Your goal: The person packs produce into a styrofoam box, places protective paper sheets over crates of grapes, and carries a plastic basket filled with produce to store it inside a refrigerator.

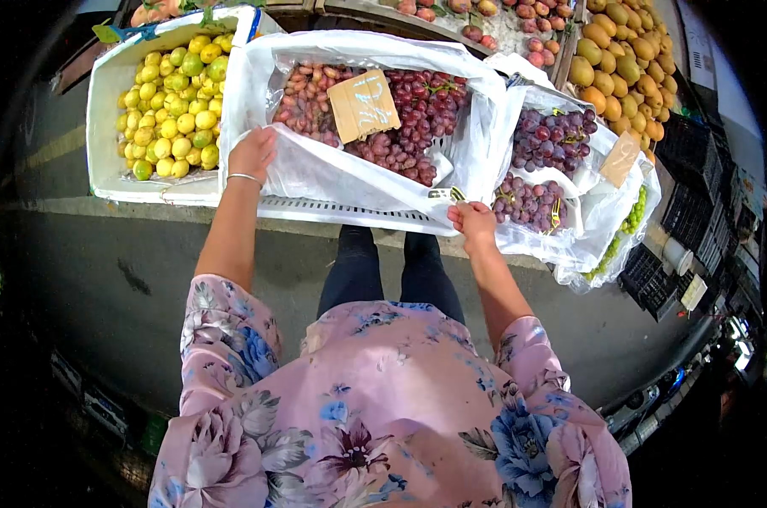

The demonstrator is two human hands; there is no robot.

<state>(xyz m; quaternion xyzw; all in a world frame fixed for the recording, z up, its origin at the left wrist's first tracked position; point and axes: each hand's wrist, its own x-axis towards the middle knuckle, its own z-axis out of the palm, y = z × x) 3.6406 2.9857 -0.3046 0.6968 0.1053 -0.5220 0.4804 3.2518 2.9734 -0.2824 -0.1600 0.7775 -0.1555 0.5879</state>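
Straight in front of me stands a white slotted crate [349, 215] lined with a white plastic sheet [324, 163]. Red grapes [426, 100] lie inside it, with a cardboard sign [364, 106] bearing handwriting on top of them. My left hand [253, 154] is closed on the sheet's edge at the crate's near left corner. At the near right corner my right hand [472, 220] pinches the same sheet, beside a small black-and-yellow printed label [448, 195]. Between the two hands the sheet stretches along the near side and covers some of the grapes.
To the left, a white foam box [159, 193] holds yellow-green round fruit [176, 110]. On the right are dark grapes [553, 140] in white plastic, another cardboard sign [620, 159] and green grapes [608, 254]. Brown-orange fruit [625, 59] and black crates [688, 152] lie farther right.
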